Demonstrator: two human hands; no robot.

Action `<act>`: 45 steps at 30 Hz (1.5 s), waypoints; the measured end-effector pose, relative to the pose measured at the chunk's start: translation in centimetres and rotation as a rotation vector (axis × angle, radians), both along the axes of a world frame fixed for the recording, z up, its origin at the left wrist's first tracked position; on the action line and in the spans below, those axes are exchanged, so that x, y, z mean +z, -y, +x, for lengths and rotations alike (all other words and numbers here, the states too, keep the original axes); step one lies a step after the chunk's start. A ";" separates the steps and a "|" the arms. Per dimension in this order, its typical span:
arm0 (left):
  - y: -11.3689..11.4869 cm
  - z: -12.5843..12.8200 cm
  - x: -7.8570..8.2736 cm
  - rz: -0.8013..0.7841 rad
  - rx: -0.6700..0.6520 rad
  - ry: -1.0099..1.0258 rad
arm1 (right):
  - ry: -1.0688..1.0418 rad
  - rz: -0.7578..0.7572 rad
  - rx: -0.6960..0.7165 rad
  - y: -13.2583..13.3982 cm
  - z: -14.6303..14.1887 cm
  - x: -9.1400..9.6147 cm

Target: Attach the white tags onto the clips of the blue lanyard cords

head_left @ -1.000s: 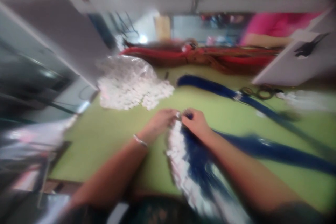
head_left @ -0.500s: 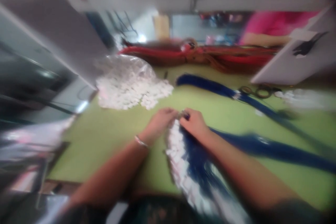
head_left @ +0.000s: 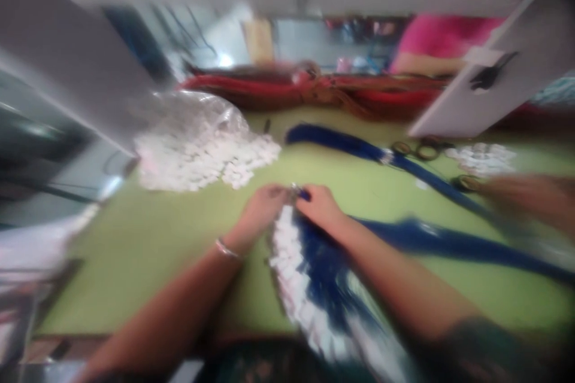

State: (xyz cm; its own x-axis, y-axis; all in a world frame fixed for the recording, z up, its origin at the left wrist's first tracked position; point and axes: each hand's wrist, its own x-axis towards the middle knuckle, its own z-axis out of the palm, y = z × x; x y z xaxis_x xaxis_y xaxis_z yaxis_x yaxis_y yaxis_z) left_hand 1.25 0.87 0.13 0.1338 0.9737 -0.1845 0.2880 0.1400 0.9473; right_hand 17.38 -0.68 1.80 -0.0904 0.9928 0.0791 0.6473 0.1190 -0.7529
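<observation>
At the middle of the table, my left hand (head_left: 265,209) is closed in a pinch, its fingertips meeting those of my right hand. What my left fingers hold is too small and blurred to name. My right hand (head_left: 321,206) is closed on a blue wire (head_left: 305,194), a bit of which shows at its fingertips. Below both hands, a row of small white pieces, like connectors (head_left: 287,245), lies along the ends of a fan of blue wires (head_left: 326,269). Part of this fan passes under my right forearm.
A clear bag of white pieces (head_left: 193,149) lies spilled at back left. Two long blue wire bundles (head_left: 336,137) stretch rightward. Scissors (head_left: 426,148) and more white pieces (head_left: 485,158) lie at right, near another person's hand (head_left: 530,194). Red and brown wire bundles (head_left: 251,87) line the back.
The view has turned slightly right, so everything sits further left. Another person's hand has come in from the right. My hands stay pinched together at the same spot.
</observation>
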 end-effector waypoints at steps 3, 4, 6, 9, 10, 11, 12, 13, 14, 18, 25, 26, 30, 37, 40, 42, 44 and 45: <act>0.1 0.2 0.3 -0.003 -0.051 -0.012 | -0.059 -0.037 0.013 0.1 0.1 0.1; 0.3 0.2 0.5 -0.003 -0.072 -0.024 | -0.079 -0.056 0.012 0.1 0.2 0.2; 0.7 0.1 0.8 0.011 -0.125 -0.068 | -0.125 -0.079 -0.014 0.0 0.3 0.5; 1.4 -0.5 1.4 0.050 -0.268 -0.147 | -0.263 -0.094 -0.112 -0.2 0.6 0.9; 1.5 -0.8 1.6 0.063 -0.341 -0.158 | -0.326 -0.136 -0.138 -0.2 0.6 1.0; 1.6 -1.1 1.8 0.083 -0.419 -0.164 | -0.385 -0.187 -0.151 -0.3 0.6 1.2; 1.5 -1.6 2.0 0.117 -0.481 -0.175 | -0.440 -0.232 -0.152 -0.2 0.5 1.3; 1.3 -2.1 2.1 0.167 -0.501 -0.203 | -0.491 -0.262 -0.146 -0.2 0.4 1.5; 0.9 -2.7 2.2 0.234 -0.458 -0.256 | -0.531 -0.275 -0.134 -0.1 0.4 1.7; -1.7 -5.7 2.0 0.500 0.092 -0.689 | -0.596 -0.289 -0.076 0.4 0.0 2.2; -4.2 -7.2 -0.2 0.634 0.005 -0.926 | -0.474 -0.267 -0.112 0.5 -0.4 2.5; -4.2 -7.2 -0.3 0.645 -0.001 -0.899 | -0.451 -0.272 -0.117 0.5 -0.5 2.4; -3.7 -6.9 0.0 0.659 0.062 -0.683 | -0.407 -0.273 -0.118 0.3 -0.5 2.0; -0.7 -2.6 0.9 0.061 0.021 0.202 | -0.402 -0.047 -0.056 0.4 -0.4 1.1; -0.3 -1.1 0.7 -0.074 -0.010 0.414 | -0.355 0.026 -0.047 0.6 -0.5 1.1; -0.3 -0.7 0.7 -0.147 -0.001 0.494 | -0.319 0.074 -0.054 0.7 -0.6 1.1; -0.3 -0.6 0.7 -0.197 0.003 0.546 | -0.287 0.104 -0.064 0.8 -0.7 1.1; -0.3 -0.7 0.7 -0.211 0.003 0.562 | -0.275 0.112 -0.066 0.8 -0.7 1.1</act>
